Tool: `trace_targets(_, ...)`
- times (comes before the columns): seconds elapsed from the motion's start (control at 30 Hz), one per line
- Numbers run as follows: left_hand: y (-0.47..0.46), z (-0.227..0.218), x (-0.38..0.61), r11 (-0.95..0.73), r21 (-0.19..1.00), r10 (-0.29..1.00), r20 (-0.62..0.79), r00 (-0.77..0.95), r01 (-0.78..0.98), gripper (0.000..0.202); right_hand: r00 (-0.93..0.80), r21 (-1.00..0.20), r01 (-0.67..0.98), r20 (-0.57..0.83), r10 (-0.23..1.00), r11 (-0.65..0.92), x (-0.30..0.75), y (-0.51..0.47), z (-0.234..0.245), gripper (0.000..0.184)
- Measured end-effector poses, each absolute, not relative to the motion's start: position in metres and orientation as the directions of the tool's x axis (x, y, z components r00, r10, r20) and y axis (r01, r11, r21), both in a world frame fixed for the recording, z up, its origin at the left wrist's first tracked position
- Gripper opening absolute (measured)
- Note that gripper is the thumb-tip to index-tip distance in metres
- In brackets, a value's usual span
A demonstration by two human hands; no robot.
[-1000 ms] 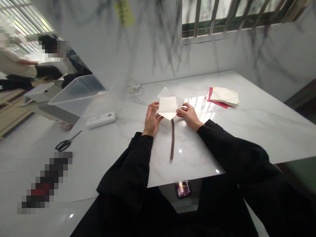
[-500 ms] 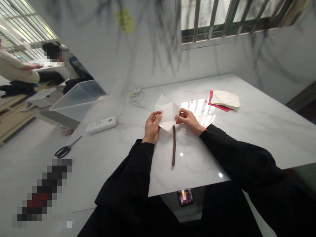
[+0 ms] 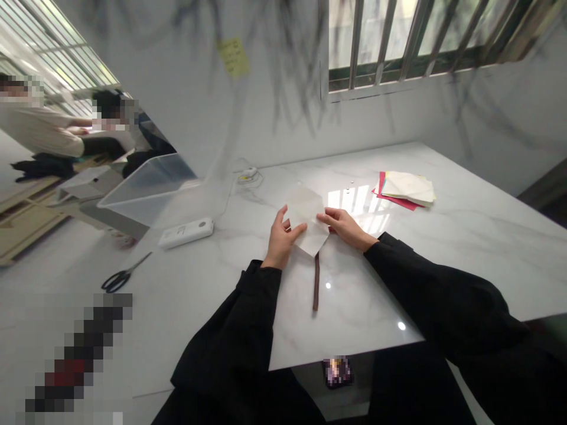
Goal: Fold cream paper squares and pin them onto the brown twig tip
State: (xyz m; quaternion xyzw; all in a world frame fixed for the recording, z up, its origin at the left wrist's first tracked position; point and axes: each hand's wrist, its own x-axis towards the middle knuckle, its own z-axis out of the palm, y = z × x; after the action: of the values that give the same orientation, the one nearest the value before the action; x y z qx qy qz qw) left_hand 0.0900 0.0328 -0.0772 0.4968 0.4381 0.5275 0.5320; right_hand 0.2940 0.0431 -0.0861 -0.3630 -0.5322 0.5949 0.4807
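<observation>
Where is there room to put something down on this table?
There's bare table between the paper pile and the right sleeve, and more between the scissors and the left sleeve. The middle is crowded: left hand, right hand, pale paper and stick.

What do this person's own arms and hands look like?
The left hand and right hand are bare, with no gloves. The left sleeve and right sleeve are long, loose and plain black; no markings or cables show on them.
</observation>
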Motion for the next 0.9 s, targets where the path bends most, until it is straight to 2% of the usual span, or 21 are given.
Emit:
trace_targets(0.13,0.0294,-0.0742,0.0922,-0.075,0.989,0.981,0.096,0.169,-0.129,0.069,-0.278,-0.981,-0.189,0.094,0.956,0.042,0.2937,0.0446,-0.0905,0.053)
trace_targets(0.23,0.0288,-0.073,0.0928,-0.067,0.984,0.981,0.096,0.17,-0.167,0.054,-0.273,-0.977,-0.208,0.105,0.956,0.048,0.2934,0.0451,-0.0916,0.052)
trace_targets(0.43,0.0304,-0.0735,0.0904,-0.055,0.989,0.99,0.071,0.119,-0.134,0.054,-0.285,-0.981,-0.192,0.072,0.956,0.017,0.2937,0.0428,-0.0885,0.054)
trace_targets(0.73,0.0281,-0.0748,0.0913,-0.068,0.99,0.988,0.084,0.126,-0.125,0.059,-0.286,-0.989,-0.144,0.061,0.956,0.02,0.2964,0.0388,-0.0881,0.053)
trace_targets(0.9,0.027,-0.0777,0.0923,-0.052,0.99,0.99,0.069,0.125,-0.131,0.055,-0.302,-0.992,-0.123,0.067,0.951,0.031,0.2994,0.0376,-0.0908,0.052)
